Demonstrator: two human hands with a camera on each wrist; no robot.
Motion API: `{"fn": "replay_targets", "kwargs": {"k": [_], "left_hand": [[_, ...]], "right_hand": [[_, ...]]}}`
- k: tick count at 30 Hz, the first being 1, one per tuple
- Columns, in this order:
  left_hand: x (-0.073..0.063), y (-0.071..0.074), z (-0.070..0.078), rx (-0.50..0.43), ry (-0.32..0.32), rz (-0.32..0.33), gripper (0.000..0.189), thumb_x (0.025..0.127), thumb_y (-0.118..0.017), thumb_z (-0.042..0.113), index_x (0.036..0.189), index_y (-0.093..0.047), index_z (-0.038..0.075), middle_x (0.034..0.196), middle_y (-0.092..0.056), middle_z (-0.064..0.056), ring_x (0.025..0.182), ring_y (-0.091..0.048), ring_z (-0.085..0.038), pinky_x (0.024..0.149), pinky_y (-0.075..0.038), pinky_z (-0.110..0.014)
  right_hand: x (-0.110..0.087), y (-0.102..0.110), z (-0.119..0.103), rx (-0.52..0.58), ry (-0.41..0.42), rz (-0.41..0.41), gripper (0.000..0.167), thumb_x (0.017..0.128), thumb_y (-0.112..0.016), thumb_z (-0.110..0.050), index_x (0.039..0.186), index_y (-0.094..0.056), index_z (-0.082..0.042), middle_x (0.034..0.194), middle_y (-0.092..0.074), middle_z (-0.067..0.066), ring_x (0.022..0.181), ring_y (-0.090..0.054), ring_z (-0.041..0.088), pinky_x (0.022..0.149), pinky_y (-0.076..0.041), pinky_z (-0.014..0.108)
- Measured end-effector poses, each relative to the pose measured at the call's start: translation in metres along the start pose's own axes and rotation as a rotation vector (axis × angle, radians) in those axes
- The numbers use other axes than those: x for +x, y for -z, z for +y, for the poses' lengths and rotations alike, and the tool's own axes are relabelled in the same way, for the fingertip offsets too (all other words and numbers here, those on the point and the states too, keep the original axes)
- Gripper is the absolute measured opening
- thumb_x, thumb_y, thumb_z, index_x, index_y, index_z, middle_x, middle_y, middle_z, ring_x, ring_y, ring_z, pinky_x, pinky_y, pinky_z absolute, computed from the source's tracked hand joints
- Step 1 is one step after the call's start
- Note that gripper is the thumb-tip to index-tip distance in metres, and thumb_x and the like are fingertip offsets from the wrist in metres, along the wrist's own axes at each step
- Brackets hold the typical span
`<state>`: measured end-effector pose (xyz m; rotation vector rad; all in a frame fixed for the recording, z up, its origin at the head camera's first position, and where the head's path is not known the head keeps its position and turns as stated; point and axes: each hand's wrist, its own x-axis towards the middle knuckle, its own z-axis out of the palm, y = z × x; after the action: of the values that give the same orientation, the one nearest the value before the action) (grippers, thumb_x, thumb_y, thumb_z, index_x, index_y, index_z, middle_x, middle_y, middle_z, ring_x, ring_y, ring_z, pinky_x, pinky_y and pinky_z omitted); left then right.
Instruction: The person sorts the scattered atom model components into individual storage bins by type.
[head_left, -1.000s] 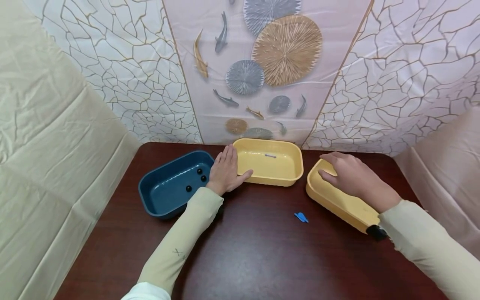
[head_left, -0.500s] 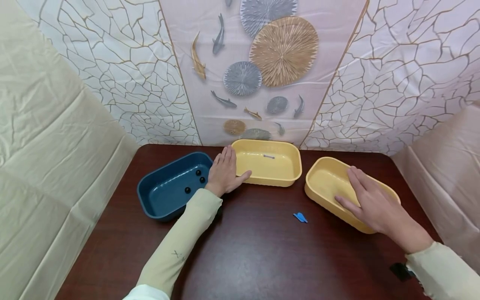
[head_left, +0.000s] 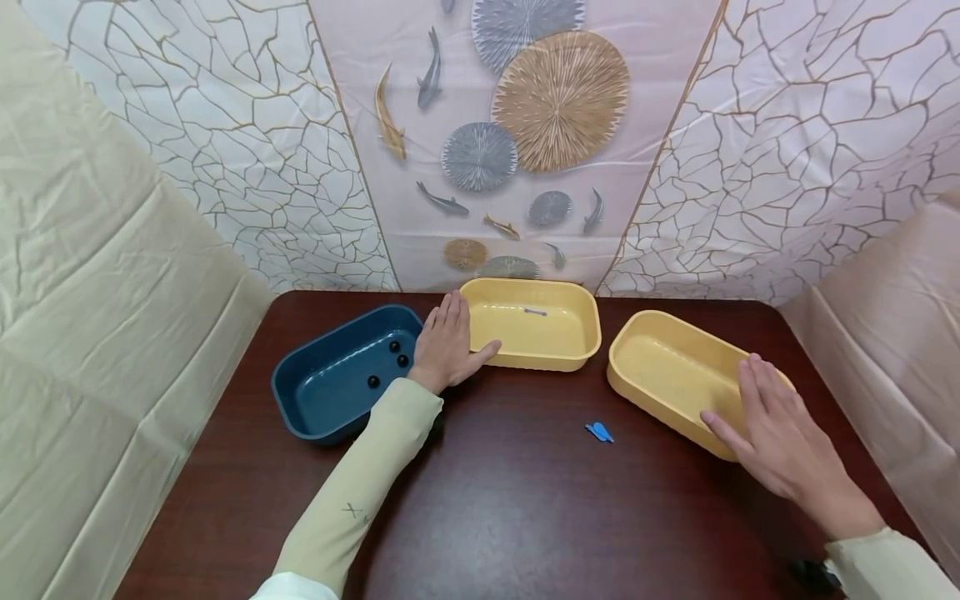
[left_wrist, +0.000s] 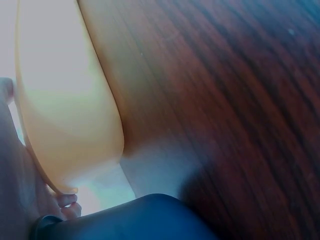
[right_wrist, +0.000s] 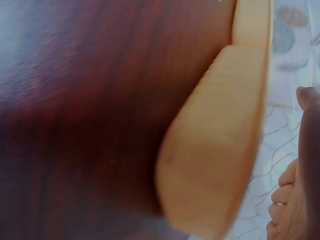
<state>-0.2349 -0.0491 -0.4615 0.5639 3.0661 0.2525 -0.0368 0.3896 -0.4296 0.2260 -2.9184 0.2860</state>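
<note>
My left hand lies with straight fingers at the left end of the middle yellow basin, its thumb over the front rim. That basin holds a small purple stick. In the left wrist view the fingers sit along the rim of the yellow basin. On the right, my right hand, fingers straight, overlaps the near right end of the second yellow basin, with nothing in it. The right wrist view shows the fingers apart from that basin's wall.
A dark blue basin with several black balls stands at the left, close to my left forearm. A small blue piece, roughly leaf-shaped, lies on the dark wooden table. Patterned cloth hangs behind the table.
My right hand has moved right and toward me, from the far left end of the right yellow basin to its near end. My left hand stays in place.
</note>
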Motion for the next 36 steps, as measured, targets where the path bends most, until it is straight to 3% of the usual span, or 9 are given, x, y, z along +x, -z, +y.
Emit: {"fn": "replay_targets", "kwargs": {"k": [9,19,30,33,36], "left_hand": [[-0.001,0.000,0.002,0.020,0.005,-0.007,0.107,0.099,-0.034,0.077,0.169,-0.008,0.001,0.179,-0.008,-0.015,0.167,-0.011,-0.030,0.136,-0.014,-0.045],[0.001,0.002,0.002,0.014,0.004,-0.029,0.108,0.099,-0.033,0.078,0.169,-0.007,0.001,0.179,-0.006,-0.015,0.167,-0.009,-0.031,0.137,-0.012,-0.045],[0.001,0.017,-0.001,-0.144,0.010,-0.119,0.114,0.097,-0.042,0.078,0.168,0.002,0.000,0.179,0.002,-0.016,0.168,0.000,-0.030,0.137,-0.006,-0.045],[0.000,0.019,0.000,-0.173,-0.014,-0.086,0.112,0.098,-0.044,0.075,0.169,-0.001,0.000,0.180,-0.001,-0.015,0.168,-0.003,-0.029,0.137,-0.008,-0.044],[0.000,0.022,0.004,-0.163,-0.074,-0.001,0.105,0.100,-0.048,0.069,0.168,-0.009,-0.001,0.178,-0.013,-0.017,0.166,-0.015,-0.031,0.136,-0.014,-0.043]], "right_hand": [[-0.022,-0.013,0.030,0.026,-0.105,-0.021,0.094,0.107,-0.053,-0.048,0.164,-0.008,0.011,0.167,-0.013,0.043,0.162,-0.003,0.053,0.134,0.012,0.051],[-0.031,-0.027,0.040,0.051,-0.111,-0.015,0.093,0.108,-0.052,-0.045,0.164,-0.005,0.013,0.167,-0.011,0.044,0.161,-0.004,0.055,0.134,0.011,0.053],[-0.028,-0.025,0.035,0.038,-0.119,-0.049,0.094,0.109,-0.049,-0.048,0.163,-0.004,0.014,0.167,-0.009,0.044,0.160,-0.002,0.056,0.133,0.015,0.049],[-0.029,-0.025,0.036,0.034,-0.116,-0.045,0.093,0.109,-0.049,-0.047,0.163,-0.005,0.015,0.167,-0.009,0.045,0.161,-0.001,0.055,0.133,0.015,0.049],[-0.029,-0.025,0.036,0.030,-0.114,-0.042,0.093,0.109,-0.049,-0.047,0.163,-0.005,0.015,0.166,-0.010,0.045,0.161,-0.001,0.055,0.133,0.015,0.049]]}}
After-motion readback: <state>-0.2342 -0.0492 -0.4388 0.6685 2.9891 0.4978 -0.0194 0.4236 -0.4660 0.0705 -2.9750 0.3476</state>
